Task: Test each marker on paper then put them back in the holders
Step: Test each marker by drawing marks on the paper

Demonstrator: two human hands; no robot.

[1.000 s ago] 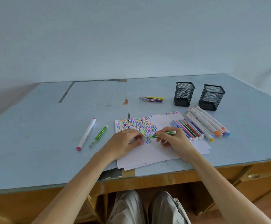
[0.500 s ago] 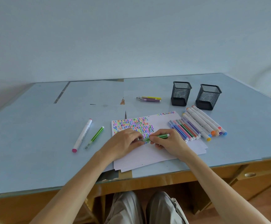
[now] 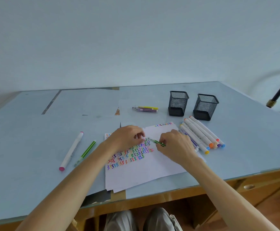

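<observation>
One green marker lies pinched in the right hand, its tip pointing left over the paper, just above the rows of coloured squiggles. The left hand rests on the paper opposite, fingers curled near the marker's tip; whether it holds a cap cannot be told. Beside the right hand lies a row of white markers and thinner pens, partly hidden. Behind them stand two black mesh holders. A pink-ended marker and a light green pen lie left on the table.
</observation>
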